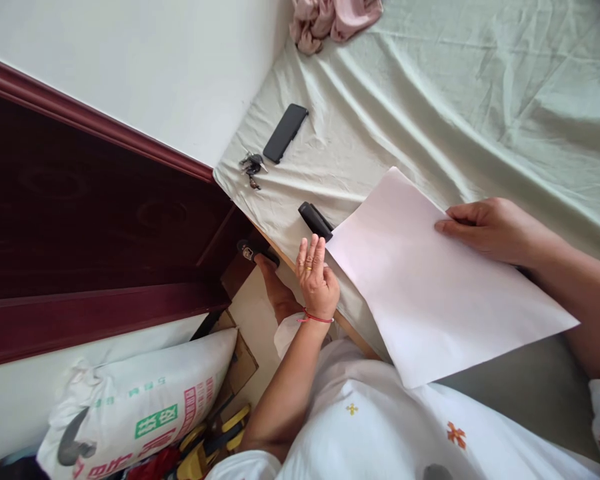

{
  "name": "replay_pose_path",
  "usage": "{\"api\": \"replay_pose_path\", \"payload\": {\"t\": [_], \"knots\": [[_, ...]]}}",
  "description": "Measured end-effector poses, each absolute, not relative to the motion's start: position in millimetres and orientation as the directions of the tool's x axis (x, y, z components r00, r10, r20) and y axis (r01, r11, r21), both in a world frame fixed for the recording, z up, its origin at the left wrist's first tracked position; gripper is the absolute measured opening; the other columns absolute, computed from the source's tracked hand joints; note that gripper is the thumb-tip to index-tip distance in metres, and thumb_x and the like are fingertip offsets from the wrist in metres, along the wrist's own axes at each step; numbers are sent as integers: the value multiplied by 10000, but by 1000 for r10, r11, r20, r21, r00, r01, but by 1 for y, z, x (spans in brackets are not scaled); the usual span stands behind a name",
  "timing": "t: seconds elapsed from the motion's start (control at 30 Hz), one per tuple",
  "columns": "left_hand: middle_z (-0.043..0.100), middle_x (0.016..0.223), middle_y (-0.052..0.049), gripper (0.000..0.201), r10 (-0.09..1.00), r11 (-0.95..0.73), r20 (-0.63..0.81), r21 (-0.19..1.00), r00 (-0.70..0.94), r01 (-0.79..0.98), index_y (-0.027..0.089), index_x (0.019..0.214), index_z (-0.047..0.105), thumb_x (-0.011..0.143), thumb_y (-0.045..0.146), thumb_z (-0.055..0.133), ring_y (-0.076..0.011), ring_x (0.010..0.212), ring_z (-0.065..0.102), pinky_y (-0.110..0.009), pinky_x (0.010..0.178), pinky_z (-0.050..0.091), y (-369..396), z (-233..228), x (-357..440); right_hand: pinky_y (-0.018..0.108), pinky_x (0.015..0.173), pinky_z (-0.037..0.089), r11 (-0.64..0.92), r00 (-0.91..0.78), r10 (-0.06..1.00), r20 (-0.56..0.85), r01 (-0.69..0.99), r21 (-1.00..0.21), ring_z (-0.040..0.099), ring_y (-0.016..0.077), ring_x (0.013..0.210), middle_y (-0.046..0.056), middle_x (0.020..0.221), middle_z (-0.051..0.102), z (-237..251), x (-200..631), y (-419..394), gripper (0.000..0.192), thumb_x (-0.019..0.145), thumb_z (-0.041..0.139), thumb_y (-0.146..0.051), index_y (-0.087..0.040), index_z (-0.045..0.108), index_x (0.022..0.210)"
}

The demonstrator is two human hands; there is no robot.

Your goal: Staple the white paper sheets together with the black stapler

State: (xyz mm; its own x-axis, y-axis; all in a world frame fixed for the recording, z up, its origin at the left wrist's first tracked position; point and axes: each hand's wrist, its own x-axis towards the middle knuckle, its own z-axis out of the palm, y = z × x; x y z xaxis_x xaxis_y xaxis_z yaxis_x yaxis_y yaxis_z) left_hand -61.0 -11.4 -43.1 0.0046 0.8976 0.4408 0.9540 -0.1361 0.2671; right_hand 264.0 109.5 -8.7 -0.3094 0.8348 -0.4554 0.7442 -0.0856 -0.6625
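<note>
Hands: right hand [485,230] pinches the far right edge of a white paper sheet [430,293]; left hand [316,277], fingers loosely extended, empty, hovers by the sheet's left corner beside a black stapler [315,220]. Sheet overhangs the bed [460,100] edge. Step judged: steadying paper; stapler needs grasping. Phone [285,133], keys [251,165] far left; open bed beyond.

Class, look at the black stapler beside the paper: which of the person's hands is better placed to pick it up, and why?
Probably the left hand: its fingers are open just below the stapler. The right hand is farther off, gripping the paper.
</note>
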Motion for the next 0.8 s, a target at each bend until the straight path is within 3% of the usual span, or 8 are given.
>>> {"api": "replay_pose_path", "payload": {"t": [0.23,0.47,0.67,0.8], "knots": [[582,1533,-87,676,913,-79,407,243,-28,967,214,1519,514,883,2,427,-235,1555,358,-468,1272,301,-12,-41,-58,257,503,354,-71,-313,842,-439,742,-666,433,112,521,-24,556,477,-11,266,110,442,894,536,-574,-210,497,647],[574,1537,-107,692,923,-9,377,217,-75,976,233,1503,539,861,-4,432,-227,1435,535,-460,1277,255,-12,-44,-52,260,509,360,-77,-305,846,-438,743,-664,436,114,521,-26,565,484,-14,268,110,447,888,543,-601,-214,504,667],[508,1594,-104,737,923,-81,382,315,-48,946,217,1555,460,859,-20,407,-203,1475,488,-365,1213,401,-11,-45,-55,267,526,345,-66,-320,845,-429,734,-676,462,119,539,-22,557,513,-15,267,110,472,885,546,-620,-211,509,651],[472,1618,-123,740,917,-83,395,311,-49,947,212,1574,416,867,-6,423,-220,1486,475,-390,1207,423,-9,-47,-55,272,551,339,-58,-328,846,-421,728,-683,444,116,562,-22,566,487,-12,265,109,485,894,529,-619,-209,471,640]]}}
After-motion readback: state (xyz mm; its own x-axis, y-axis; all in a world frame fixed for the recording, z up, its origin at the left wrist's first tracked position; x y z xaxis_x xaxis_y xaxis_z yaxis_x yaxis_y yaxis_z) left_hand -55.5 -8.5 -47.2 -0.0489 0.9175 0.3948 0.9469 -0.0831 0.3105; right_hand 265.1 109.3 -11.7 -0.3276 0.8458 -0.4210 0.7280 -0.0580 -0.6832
